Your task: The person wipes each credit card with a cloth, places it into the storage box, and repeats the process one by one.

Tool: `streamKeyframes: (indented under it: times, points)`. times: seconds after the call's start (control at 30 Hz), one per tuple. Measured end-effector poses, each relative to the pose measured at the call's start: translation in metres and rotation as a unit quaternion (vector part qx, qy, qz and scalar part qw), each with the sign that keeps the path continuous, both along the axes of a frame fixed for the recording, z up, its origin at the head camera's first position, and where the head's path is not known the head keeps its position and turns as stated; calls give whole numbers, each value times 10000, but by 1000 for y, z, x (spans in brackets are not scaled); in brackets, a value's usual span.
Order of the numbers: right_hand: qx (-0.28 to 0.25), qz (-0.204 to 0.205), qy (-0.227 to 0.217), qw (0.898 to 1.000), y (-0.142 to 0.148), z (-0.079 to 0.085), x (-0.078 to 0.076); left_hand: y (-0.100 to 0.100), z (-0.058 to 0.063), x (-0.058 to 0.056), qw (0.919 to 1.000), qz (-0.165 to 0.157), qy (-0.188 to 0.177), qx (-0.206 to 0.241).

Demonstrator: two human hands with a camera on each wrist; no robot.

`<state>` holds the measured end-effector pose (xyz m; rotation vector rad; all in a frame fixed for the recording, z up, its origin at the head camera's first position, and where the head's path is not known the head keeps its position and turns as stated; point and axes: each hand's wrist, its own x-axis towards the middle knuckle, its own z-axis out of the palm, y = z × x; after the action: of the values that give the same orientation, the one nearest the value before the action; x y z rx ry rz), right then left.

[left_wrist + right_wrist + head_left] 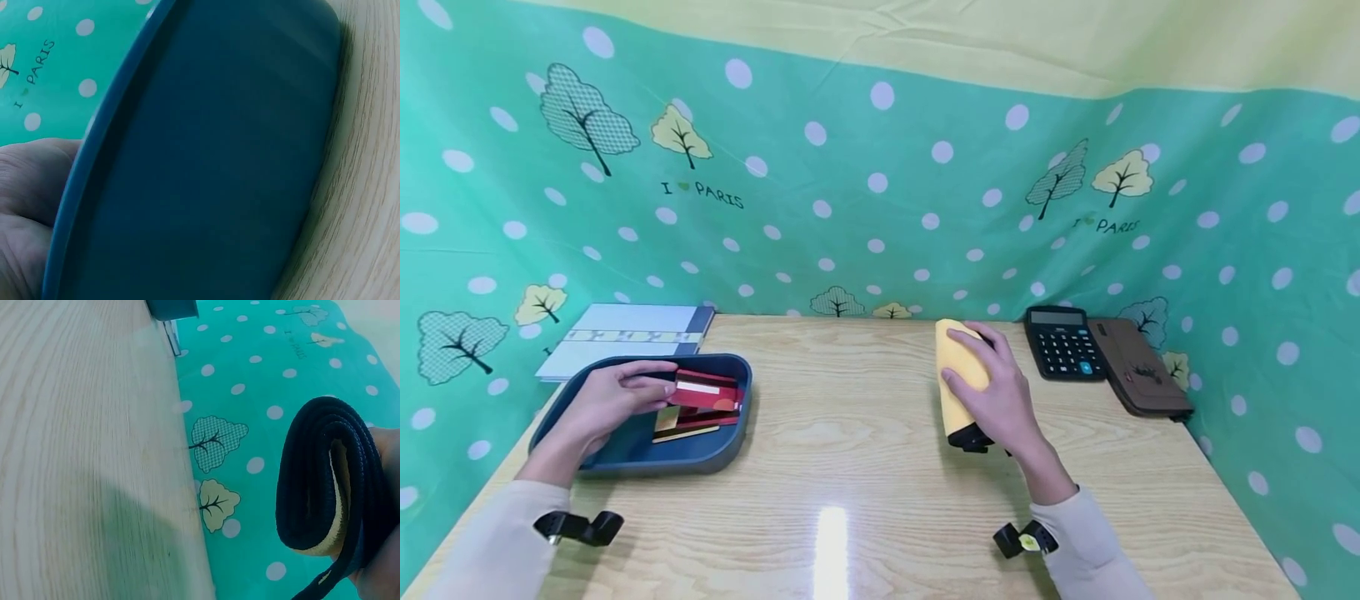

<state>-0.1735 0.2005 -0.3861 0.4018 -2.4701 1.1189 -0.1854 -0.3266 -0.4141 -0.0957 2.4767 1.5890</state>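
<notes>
Over the blue bin (707, 463) at the left, my left hand (610, 404) pinches a red card (707, 398) with a white strip. Several other cards (688, 433), red and gold, lie in the bin under it. The left wrist view shows mostly the bin's outer wall (200, 156), with part of the hand behind the rim. On the right, my right hand (1003, 400) grips a rolled-up yellow cloth (958, 367) with black edging, held above the table. Its coiled black end (300, 487) faces the right wrist camera.
Behind the bin lies a pale blue folder-like item (625, 325) with a patterned band. A black calculator (1063, 343) and a brown zip case (1138, 367) lie at the back right. A green dotted curtain (880, 225) rises behind the wooden table (850, 433).
</notes>
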Motion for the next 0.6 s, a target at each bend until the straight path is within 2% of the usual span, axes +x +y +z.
streamKeyframes:
  times: [0.27, 0.43, 0.6]
  points:
    - [182, -154, -145, 9996, 14, -5, -1, -3, 2, 0, 9997, 120, 215, -88]
    - [575, -212, -315, 9976, 32, -18, -4, 1, 5, 2, 9995, 117, 300, -1]
    - [974, -186, -536, 9936, 49, -35, -12, 12, 13, 2, 9989, 98, 433, -140]
